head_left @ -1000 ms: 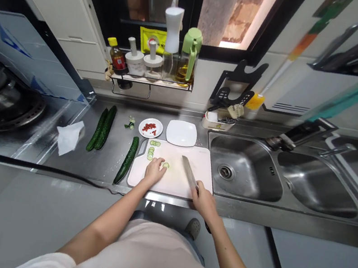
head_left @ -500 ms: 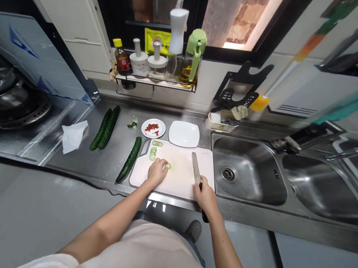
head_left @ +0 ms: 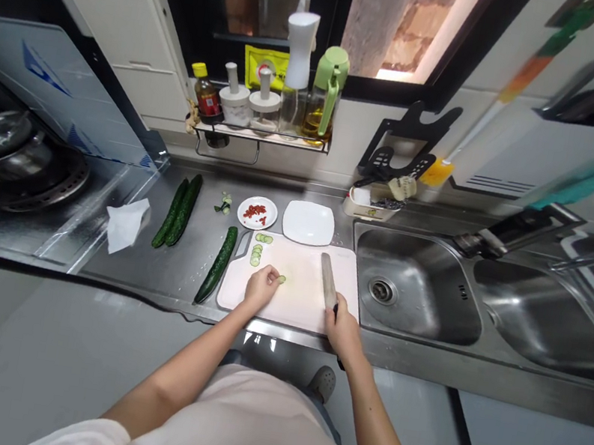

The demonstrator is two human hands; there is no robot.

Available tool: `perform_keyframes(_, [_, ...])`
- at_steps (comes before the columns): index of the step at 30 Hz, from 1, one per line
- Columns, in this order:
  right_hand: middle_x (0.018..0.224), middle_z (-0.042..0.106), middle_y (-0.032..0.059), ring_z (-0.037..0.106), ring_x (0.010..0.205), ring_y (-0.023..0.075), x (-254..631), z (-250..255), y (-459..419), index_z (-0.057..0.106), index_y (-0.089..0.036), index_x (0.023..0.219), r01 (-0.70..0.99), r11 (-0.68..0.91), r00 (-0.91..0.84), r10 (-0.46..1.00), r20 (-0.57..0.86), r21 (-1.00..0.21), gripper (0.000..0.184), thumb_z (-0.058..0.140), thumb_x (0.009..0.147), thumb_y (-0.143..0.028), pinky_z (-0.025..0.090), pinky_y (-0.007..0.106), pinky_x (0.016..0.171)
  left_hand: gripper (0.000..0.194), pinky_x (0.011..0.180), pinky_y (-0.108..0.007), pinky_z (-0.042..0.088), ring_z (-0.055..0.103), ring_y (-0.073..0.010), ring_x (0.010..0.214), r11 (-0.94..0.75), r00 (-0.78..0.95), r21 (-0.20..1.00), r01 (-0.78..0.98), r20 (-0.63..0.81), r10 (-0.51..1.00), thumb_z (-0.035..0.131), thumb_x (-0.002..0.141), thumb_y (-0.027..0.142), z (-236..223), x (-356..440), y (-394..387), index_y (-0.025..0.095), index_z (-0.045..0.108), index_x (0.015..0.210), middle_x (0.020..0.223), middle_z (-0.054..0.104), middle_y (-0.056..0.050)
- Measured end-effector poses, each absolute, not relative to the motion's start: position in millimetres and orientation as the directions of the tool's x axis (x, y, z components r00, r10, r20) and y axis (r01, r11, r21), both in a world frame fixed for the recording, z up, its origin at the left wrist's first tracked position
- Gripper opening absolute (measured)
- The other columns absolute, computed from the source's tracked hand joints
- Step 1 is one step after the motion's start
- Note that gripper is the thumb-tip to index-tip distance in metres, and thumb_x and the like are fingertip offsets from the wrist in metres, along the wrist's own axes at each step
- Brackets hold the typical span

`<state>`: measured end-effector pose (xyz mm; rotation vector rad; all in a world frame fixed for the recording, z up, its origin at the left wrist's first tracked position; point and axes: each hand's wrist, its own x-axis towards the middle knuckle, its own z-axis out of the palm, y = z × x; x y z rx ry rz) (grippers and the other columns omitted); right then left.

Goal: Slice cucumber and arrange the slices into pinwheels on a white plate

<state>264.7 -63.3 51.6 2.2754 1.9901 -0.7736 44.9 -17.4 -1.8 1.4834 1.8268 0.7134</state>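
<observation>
On the pale cutting board [head_left: 299, 306], my left hand [head_left: 262, 286] has its fingertips closed on a small cucumber slice [head_left: 281, 279]. My right hand [head_left: 343, 329] grips a kitchen knife [head_left: 328, 277] by its black handle, the blade lying over the board's right part and pointing away from me. Short rows of overlapping cucumber slices [head_left: 256, 254] rest near the board's upper left corner. Just left of the board lies a whole cucumber [head_left: 216, 266].
Behind the board stand a white plate of chopped red pieces [head_left: 257, 213] and a white square plate [head_left: 308, 223]. Two cucumbers [head_left: 183, 211] and a white tissue [head_left: 126, 224] lie farther left. A double sink [head_left: 416, 288] is on the right. Seasoning bottles fill a wall rack [head_left: 260, 134].
The left fingers have shifted slightly and now pinch the cucumber slice at its edge. The knife stays nearly in place. The whole view has moved slightly.
</observation>
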Motion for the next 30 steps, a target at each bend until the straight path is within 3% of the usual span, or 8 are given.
perform_keyframes(7, [0.115, 0.065, 0.0167, 0.064, 0.099, 0.0273, 258, 59, -65, 0.019, -0.018, 0.149, 0.941, -0.255, 0.139, 0.891, -0.432, -0.223, 0.054, 0.028, 0.098, -0.032, 0.041, 0.033, 0.078, 0.012, 0.063, -0.021, 0.041, 0.055, -0.0114, 0.064, 0.224, -0.230, 0.830, 0.511, -0.119, 0.966, 0.063, 0.076, 0.030, -11, 21, -18, 0.019, 0.062, 0.082, 0.069, 0.062, 0.002])
perform_keyframes(15, [0.107, 0.067, 0.0180, 0.065, 0.097, 0.0283, 254, 60, -65, 0.023, -0.013, 0.147, 0.946, -0.257, 0.152, 0.890, -0.431, -0.198, 0.052, 0.030, 0.098, -0.030, 0.043, 0.034, 0.077, 0.011, 0.065, -0.021, 0.042, 0.058, -0.0117, 0.065, 0.287, -0.351, 0.786, 0.548, -0.096, 0.932, 0.059, 0.075, 0.021, -11, -9, -9, 0.019, 0.063, 0.085, 0.072, 0.065, 0.001])
perform_keyframes(20, [0.103, 0.067, 0.0186, 0.065, 0.095, 0.0260, 255, 57, -63, 0.030, -0.012, 0.141, 0.948, -0.269, 0.169, 0.879, -0.445, -0.170, 0.047, 0.032, 0.098, -0.030, 0.042, 0.032, 0.077, 0.015, 0.065, -0.021, 0.040, 0.059, -0.0125, 0.066, 0.304, -0.366, 0.729, 0.613, -0.080, 0.927, 0.056, 0.075, 0.016, -11, -15, -7, 0.019, 0.064, 0.088, 0.074, 0.067, 0.000])
perform_keyframes(25, [0.096, 0.068, 0.0189, 0.066, 0.093, 0.0264, 253, 55, -61, 0.050, -0.010, 0.115, 0.955, -0.264, 0.180, 0.879, -0.442, -0.136, 0.032, 0.032, 0.098, -0.030, 0.043, 0.032, 0.077, 0.020, 0.068, -0.024, 0.039, 0.062, -0.0162, 0.073, 0.310, -0.346, 0.604, 0.735, -0.060, 0.936, 0.052, 0.078, 0.014, -13, -17, -5, 0.020, 0.065, 0.092, 0.081, 0.069, -0.003])
perform_keyframes(30, [0.096, 0.068, 0.0195, 0.066, 0.094, 0.0260, 252, 53, -60, 0.051, -0.010, 0.110, 0.956, -0.265, 0.182, 0.876, -0.447, -0.129, 0.031, 0.030, 0.098, -0.030, 0.043, 0.033, 0.079, 0.021, 0.071, -0.026, 0.040, 0.062, -0.0191, 0.081, 0.289, -0.318, 0.537, 0.792, -0.041, 0.947, 0.052, 0.079, 0.014, -10, -15, -5, 0.020, 0.065, 0.094, 0.087, 0.069, -0.006])
